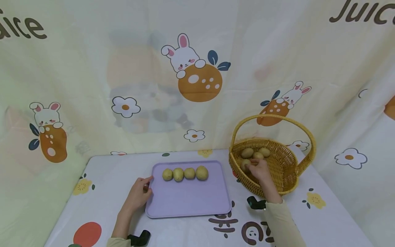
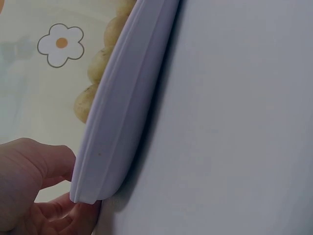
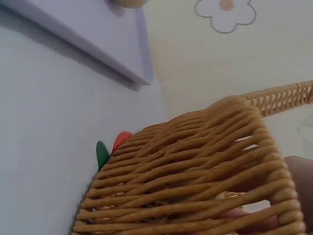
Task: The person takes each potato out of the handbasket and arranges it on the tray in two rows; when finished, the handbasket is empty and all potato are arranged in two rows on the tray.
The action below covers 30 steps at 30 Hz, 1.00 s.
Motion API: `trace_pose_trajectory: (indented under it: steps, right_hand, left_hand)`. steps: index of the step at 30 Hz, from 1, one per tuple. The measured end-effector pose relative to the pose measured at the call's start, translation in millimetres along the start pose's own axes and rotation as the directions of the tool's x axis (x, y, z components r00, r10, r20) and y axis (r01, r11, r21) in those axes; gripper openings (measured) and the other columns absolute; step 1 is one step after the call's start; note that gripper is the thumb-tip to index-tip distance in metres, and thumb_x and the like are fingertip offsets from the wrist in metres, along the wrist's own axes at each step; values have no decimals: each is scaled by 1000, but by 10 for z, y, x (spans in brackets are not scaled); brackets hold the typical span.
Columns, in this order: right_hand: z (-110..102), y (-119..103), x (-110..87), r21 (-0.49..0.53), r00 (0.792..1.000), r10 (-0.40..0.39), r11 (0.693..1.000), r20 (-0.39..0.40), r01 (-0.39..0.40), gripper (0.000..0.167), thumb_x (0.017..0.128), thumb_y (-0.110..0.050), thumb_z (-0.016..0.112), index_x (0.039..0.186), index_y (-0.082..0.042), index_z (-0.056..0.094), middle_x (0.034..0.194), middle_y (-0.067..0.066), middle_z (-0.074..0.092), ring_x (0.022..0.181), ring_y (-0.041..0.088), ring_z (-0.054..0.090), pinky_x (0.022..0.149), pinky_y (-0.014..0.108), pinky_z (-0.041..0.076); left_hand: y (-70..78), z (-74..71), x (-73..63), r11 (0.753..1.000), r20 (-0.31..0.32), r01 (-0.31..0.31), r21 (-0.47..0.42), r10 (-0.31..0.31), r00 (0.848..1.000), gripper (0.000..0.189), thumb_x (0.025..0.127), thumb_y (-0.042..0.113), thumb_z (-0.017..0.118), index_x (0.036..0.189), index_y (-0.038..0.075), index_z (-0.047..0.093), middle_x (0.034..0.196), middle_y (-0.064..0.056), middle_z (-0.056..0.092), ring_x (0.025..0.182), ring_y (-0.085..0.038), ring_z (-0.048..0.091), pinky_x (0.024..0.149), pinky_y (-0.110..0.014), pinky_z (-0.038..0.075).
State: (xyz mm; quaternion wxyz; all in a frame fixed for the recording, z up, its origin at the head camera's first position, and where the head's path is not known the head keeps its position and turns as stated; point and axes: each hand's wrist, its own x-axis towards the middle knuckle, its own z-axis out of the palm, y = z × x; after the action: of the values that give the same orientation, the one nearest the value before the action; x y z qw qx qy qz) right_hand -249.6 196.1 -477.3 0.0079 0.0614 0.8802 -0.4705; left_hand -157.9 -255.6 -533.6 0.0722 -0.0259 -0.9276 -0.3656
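Note:
In the head view, a row of several potatoes (image 1: 189, 173) lies along the far side of a lilac tray (image 1: 188, 202). My left hand (image 1: 138, 195) holds the tray's left edge. The left wrist view has its thumb and fingers about the tray's rim (image 2: 105, 161). My right hand (image 1: 260, 169) reaches over the near side of a wicker basket (image 1: 284, 171) and grips a potato (image 1: 245, 165) inside it. Further potatoes (image 1: 247, 153) lie beside that one, at the basket's left. In the right wrist view, the basket's woven wall (image 3: 186, 171) hides most of the hand.
The basket's tall handle (image 1: 271, 117) arches above the right hand. A white printed cloth (image 1: 108, 178) covers the table. Behind it hangs a cream curtain (image 1: 148, 130) with rabbits and flowers. A black strap piece (image 1: 256, 203) sits at the right wrist.

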Motion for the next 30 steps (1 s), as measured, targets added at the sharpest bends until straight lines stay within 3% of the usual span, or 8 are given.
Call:
trace_pose_trajectory:
  steps: [4, 8, 12, 16, 23, 30]
  right_hand:
    - [-12, -12, -8, 163, 997, 55, 985, 46, -62, 47, 93, -11, 61, 126, 21, 51, 105, 24, 59, 78, 19, 59, 64, 24, 49]
    - [-21, -24, 4, 281, 989, 126, 949, 83, -144, 50, 95, -14, 60, 133, 17, 48, 102, 15, 59, 66, 9, 59, 60, 24, 52]
    - [-40, -55, 11, 377, 982, 158, 907, 104, -186, 53, 96, -18, 60, 138, 12, 46, 93, 1, 61, 70, 6, 62, 65, 22, 54]
    - [-59, -100, -2, 438, 978, 146, 877, 147, -197, 59, 96, -23, 62, 142, 9, 43, 93, -5, 64, 80, 5, 64, 75, 25, 55]
    - [-51, -268, -79, 471, 984, 82, 869, 160, -149, 61, 98, -23, 61, 145, 8, 38, 122, 9, 54, 85, 1, 62, 79, 24, 54]
    - [123, -477, -218, 491, 983, 10, 866, 182, -100, 55, 98, -19, 60, 142, 9, 43, 107, 1, 60, 82, 4, 61, 74, 21, 53]
  left_hand:
    - [2, -3, 3, 1000, -4, -8, -6, 8, 1000, 49, 81, -4, 64, 129, -7, 60, 99, -16, 57, 80, -19, 57, 73, -35, 49]
    - [7, -8, 5, 1000, -5, -10, -6, 10, 1000, 48, 81, -4, 64, 129, -7, 60, 99, -15, 57, 80, -19, 58, 73, -35, 49]
    - [6, -9, 7, 1000, -2, -13, -8, 13, 1000, 48, 82, -4, 64, 129, -7, 60, 99, -16, 57, 80, -19, 58, 73, -35, 49]
    - [-2, -7, 3, 1000, 3, -17, -9, 17, 1000, 48, 81, -5, 64, 129, -8, 60, 99, -16, 57, 80, -19, 58, 73, -34, 49]
    - [-13, 1, 4, 1000, 6, -11, -10, 11, 1000, 48, 82, -5, 63, 130, -7, 60, 99, -16, 57, 81, -19, 58, 74, -35, 49]
    - [-3, -9, 1, 1000, 7, -15, -14, 15, 1000, 48, 82, -5, 63, 129, -8, 59, 99, -16, 57, 81, -19, 58, 74, -35, 49]
